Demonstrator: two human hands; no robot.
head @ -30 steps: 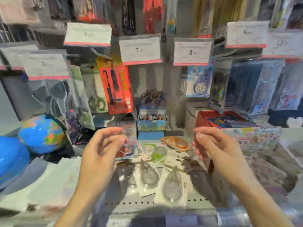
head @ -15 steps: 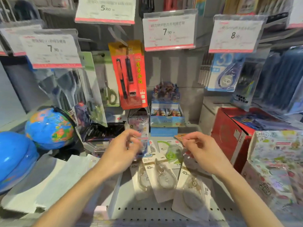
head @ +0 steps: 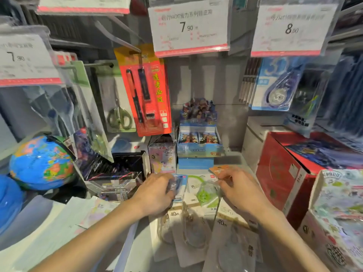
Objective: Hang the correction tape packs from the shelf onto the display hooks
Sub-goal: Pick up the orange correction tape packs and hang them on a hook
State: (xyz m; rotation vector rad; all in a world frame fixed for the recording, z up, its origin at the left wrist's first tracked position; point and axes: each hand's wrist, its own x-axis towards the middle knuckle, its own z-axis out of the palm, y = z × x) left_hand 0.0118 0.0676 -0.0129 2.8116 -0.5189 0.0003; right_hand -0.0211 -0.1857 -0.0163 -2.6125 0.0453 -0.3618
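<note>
Several correction tape packs lie on the grey shelf [head: 233, 154]: clear "40m" packs [head: 189, 229] at the front, a green one [head: 205, 194] and an orange one [head: 217, 169] behind them. My left hand [head: 155, 192] is low over the pile, closed on a blue pack [head: 179, 186]. My right hand [head: 238, 190] curls its fingertips onto the right edge of the green pack. Above, the hook behind the 7.90 tag [head: 189, 26] shows no pack under it. A blue correction tape pack [head: 275, 89] hangs under the 8.00 tag [head: 292, 28].
A red pen pack [head: 145, 91] and scissors [head: 117, 116] hang at upper left. A globe [head: 42, 161] stands at left. A card display box [head: 198, 142] is behind the pile, a red carton [head: 282, 169] and a sticker box [head: 337, 213] at right.
Both hands have dropped from in front of me to the shelf pile. The left hand brought its pack down with it. The view has moved closer to the shelf.
</note>
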